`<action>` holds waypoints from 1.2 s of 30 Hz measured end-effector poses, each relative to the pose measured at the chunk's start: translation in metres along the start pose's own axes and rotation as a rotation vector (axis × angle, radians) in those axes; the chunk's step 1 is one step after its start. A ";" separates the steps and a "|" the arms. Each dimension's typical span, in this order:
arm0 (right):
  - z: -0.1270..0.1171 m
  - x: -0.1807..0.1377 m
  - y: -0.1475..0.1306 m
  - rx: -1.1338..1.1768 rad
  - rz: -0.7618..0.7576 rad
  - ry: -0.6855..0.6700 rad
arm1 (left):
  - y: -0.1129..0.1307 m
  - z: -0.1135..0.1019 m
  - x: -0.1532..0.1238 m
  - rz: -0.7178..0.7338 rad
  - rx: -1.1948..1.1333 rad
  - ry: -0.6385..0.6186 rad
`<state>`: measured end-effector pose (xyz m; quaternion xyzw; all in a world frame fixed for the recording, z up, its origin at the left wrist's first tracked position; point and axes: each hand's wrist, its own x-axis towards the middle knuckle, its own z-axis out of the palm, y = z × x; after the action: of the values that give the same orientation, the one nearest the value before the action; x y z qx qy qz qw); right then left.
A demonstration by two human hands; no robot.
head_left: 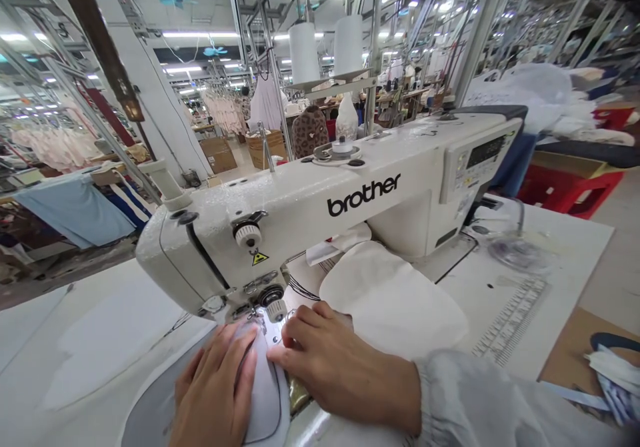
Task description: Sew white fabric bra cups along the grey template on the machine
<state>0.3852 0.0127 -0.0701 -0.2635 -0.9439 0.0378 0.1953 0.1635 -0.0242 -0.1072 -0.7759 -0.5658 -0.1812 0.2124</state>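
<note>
Beneath the needle area of a white Brother sewing machine [285,213] lies a light grey fabric piece [267,393] with a dark line along its curved edge. My left hand [220,373] rests flat on it, fingers stretched toward the presser foot. That foot is partly hidden by my fingertips. My right hand [345,360] is at the fabric's right edge beside the lit needle plate [274,330]. Its fingers are curled, with thumb and index finger close together at that edge. A white rounded fabric piece [390,293] lies under the machine arm, beyond my right hand.
Two white thread cones [304,53] stand above the machine. A printed ruler scale [513,317] and a clear plastic coil [520,250] are on the table at right. Red stools [575,187] stand beyond it. A cardboard box [217,155] is farther back.
</note>
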 end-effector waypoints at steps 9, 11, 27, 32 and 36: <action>-0.007 -0.003 0.000 0.020 -0.066 0.008 | -0.024 -0.004 0.002 0.086 -0.078 -0.106; -0.009 -0.005 0.001 0.041 -0.095 -0.007 | -0.028 -0.011 0.001 0.145 -0.061 -0.107; -0.017 -0.005 0.006 0.139 -0.172 -0.071 | -0.033 -0.013 -0.004 0.166 -0.074 -0.166; -0.015 -0.007 0.005 0.107 -0.175 -0.077 | -0.026 -0.015 -0.005 0.084 -0.080 -0.172; -0.011 -0.007 0.004 0.078 -0.158 -0.058 | -0.026 -0.016 -0.002 0.074 -0.069 -0.159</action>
<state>0.3971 0.0125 -0.0632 -0.1790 -0.9648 0.0666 0.1806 0.1376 -0.0273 -0.0912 -0.8151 -0.5452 -0.1302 0.1464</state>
